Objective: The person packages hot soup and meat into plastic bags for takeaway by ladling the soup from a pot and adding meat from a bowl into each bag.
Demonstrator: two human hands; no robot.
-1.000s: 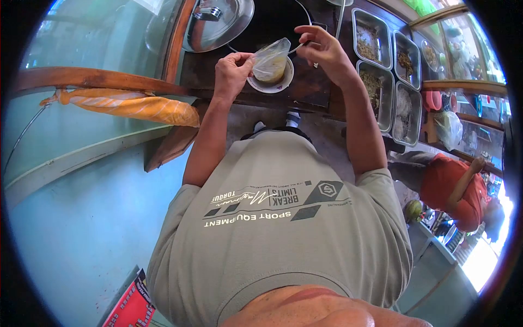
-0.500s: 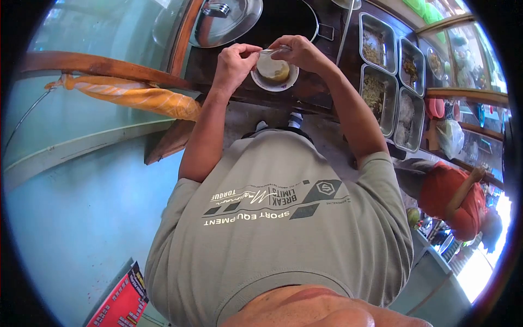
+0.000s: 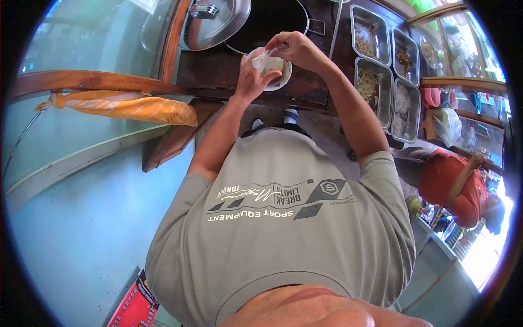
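Observation:
A small clear plastic bag (image 3: 267,62) with pale contents hangs over a white bowl (image 3: 284,82) near the front edge of the dark counter. My left hand (image 3: 251,80) is cupped round the bag's side, thumb to the right, fingers partly hidden behind it. The top of the bag is pinched in my right hand (image 3: 297,50), just above and to the right. Much of the bowl is covered by the bag and my left hand, so what it holds is hard to make out.
Behind the bowl stands a large dark pot (image 3: 275,24), its metal lid (image 3: 215,24) at the left. Several metal trays (image 3: 373,90) of food sit at the right. An orange cloth (image 3: 125,106) hangs at the left. A person in a red shirt (image 3: 452,185) is farther right.
My left hand has left the bag's top edge and moved down and right round its side. My right hand keeps its pinch at the top. The view has shifted slightly.

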